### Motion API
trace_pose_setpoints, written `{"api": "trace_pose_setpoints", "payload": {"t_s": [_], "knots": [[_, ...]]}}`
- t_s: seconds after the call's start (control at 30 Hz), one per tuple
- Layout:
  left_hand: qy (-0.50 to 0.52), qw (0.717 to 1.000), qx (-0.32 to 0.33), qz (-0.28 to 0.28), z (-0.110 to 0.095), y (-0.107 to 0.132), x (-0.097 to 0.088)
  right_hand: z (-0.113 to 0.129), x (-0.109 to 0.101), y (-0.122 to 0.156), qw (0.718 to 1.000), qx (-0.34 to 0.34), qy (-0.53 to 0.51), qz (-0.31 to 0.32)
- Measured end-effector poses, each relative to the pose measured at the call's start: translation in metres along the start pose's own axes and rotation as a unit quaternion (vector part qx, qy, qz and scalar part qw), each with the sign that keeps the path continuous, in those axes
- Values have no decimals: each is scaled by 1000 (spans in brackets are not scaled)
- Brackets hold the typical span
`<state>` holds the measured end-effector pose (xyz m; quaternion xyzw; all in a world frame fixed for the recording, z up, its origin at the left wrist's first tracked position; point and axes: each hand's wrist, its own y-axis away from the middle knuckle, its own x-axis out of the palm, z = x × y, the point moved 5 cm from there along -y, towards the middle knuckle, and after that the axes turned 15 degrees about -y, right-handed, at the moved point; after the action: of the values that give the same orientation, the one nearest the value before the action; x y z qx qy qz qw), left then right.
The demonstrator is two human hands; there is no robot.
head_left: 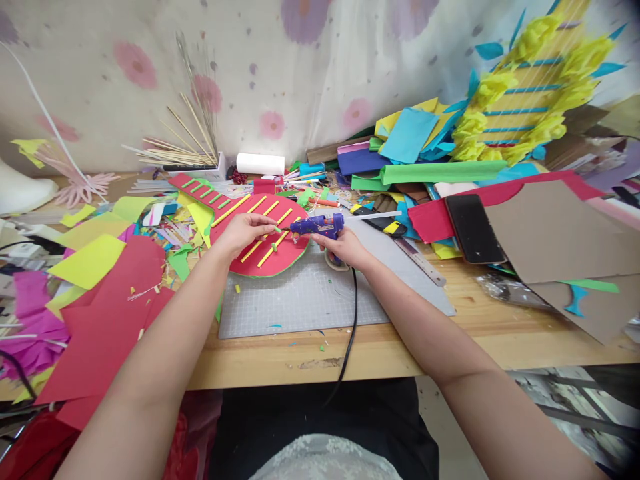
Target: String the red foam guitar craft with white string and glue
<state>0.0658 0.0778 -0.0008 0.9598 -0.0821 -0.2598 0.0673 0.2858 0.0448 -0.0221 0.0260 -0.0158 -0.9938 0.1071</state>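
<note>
My right hand is closed round a blue hot glue gun, with a pale glue stick poking out of its back. The gun's nozzle points left, close to the fingertips of my left hand. Those fingers pinch a small green strip just short of the nozzle. Beneath both hands lies a red guitar-shaped cutout with a green edge. Yellow strips run across its body, and green strips cross its neck. Part of the body is covered by my left hand.
A grey cutting mat lies under the cutout. The gun's black cord hangs over the table edge. To the right are a metal ruler, a yellow-black cutter and a phone. Red sheets lie left; a yellow-flowered guitar stands behind.
</note>
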Motion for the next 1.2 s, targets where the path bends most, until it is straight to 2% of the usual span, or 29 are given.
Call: {"api": "trace_pose_setpoints", "payload": {"t_s": [0.77,0.87,1.07,1.13,1.2], "knots": [[15,1000,-12,-12,0,-1,0,-3,-2,-3,1000,-15,9,-2],[20,1000,-11,2,-3,1,0,0,-18,-1,999,-17,6,-39],[20,1000,16,4,-9,1,-3,-9,-86,6,977,-50,57,-200],[11,999,36,-1,-15,1,-4,-18,-98,5,968,-47,81,-234],[-8,998,58,-4,-22,1,-3,-23,-101,2,959,-39,124,-252]]}}
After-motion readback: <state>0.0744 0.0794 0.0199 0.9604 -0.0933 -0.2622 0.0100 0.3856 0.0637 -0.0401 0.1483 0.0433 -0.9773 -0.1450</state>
